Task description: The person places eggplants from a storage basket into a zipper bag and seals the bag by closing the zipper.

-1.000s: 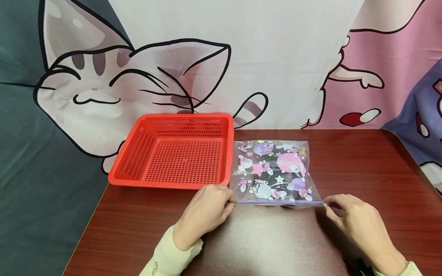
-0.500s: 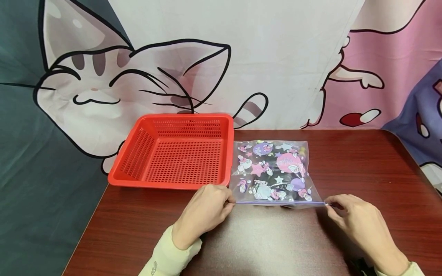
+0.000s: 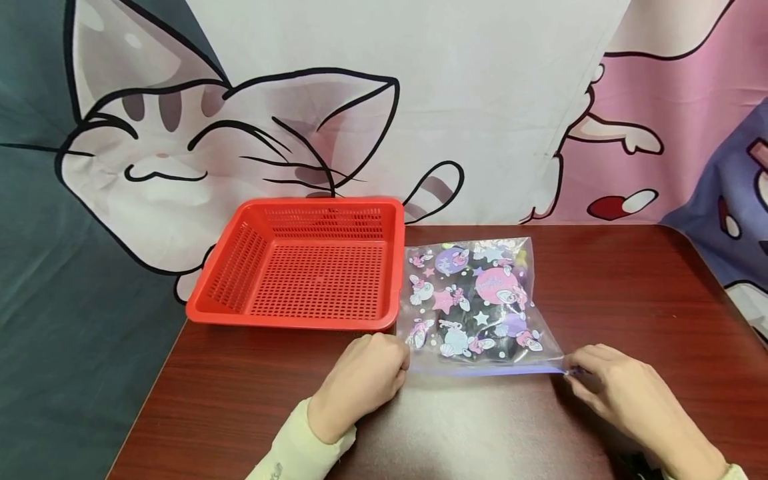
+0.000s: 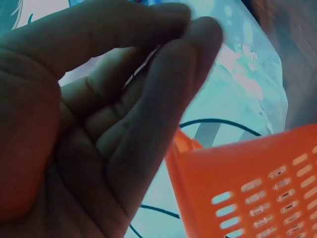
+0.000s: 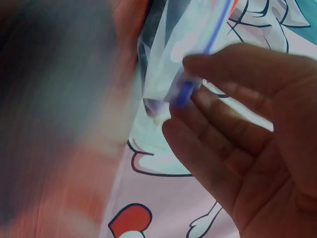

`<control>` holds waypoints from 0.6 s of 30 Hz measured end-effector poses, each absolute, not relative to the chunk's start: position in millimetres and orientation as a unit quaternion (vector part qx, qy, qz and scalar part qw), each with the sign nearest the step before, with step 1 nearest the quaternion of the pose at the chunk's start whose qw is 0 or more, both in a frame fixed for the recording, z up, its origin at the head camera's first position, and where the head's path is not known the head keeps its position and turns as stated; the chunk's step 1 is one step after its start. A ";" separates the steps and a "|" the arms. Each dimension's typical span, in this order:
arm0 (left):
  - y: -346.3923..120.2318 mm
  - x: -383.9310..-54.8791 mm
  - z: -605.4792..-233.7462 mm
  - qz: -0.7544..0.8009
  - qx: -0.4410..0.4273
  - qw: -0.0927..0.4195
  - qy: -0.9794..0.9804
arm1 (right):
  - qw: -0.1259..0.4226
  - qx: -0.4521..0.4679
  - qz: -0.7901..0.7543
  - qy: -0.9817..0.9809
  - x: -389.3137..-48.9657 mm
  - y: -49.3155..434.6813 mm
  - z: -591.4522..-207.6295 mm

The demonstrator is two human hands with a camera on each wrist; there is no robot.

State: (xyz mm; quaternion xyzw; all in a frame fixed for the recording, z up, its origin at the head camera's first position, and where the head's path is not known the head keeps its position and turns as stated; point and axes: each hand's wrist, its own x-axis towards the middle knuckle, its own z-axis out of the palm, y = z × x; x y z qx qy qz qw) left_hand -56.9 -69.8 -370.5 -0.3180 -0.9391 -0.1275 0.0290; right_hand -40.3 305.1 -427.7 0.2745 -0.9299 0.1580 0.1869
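Note:
A clear zip bag (image 3: 450, 303) with pink, purple and white cartoon prints lies right of the basket in the head view, its purple zip edge towards me. Something dark shows through the plastic. My left hand (image 3: 363, 377) pinches the bag's near left corner, fingertips and thumb together in the left wrist view. At the near right corner my right hand (image 3: 630, 393) pinches the end of the zip. There the right wrist view shows a blue zip slider (image 5: 184, 93) between thumb and fingers. The zip edge is drawn fairly straight between both hands.
A red plastic basket (image 3: 192, 310) with slotted walls stands just behind my left hand, right beside the bag. Beneath everything is a dark red wooden table (image 3: 606, 293). A cartoon-printed cloth (image 3: 492, 100) hangs along its back and left side.
Both hands have come slightly towards me, drawing the zip edge of the bag nearer. The bag's printed face has shifted and wrinkled a little; the basket stays put.

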 end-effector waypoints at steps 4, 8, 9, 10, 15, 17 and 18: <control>-67.6 -52.3 -378.8 -0.076 -0.324 0.044 -0.942 | 0.173 0.314 0.158 -0.920 -41.1 304.3 -431.6; -65.8 -47.9 -389.3 -0.034 -0.323 0.053 -0.944 | 0.144 0.337 0.165 -0.916 -40.9 303.1 -433.6; -65.4 -46.9 -391.9 -0.025 -0.321 0.054 -0.945 | 0.135 0.339 0.166 -0.916 -40.6 302.5 -434.0; -65.0 -46.0 -394.4 -0.016 -0.320 0.055 -0.946 | 0.126 0.341 0.166 -0.917 -40.3 301.4 -434.5; -64.3 -42.0 -405.4 0.014 -0.318 0.066 -0.946 | 0.107 0.337 0.165 -0.921 -38.8 293.5 -435.5; -64.4 -41.7 -406.4 0.019 -0.318 0.064 -0.946 | 0.110 0.327 0.166 -0.924 -39.4 288.8 -433.1; -64.4 -42.2 -405.3 0.011 -0.316 0.056 -0.947 | 0.116 0.320 0.166 -0.925 -40.2 286.1 -431.1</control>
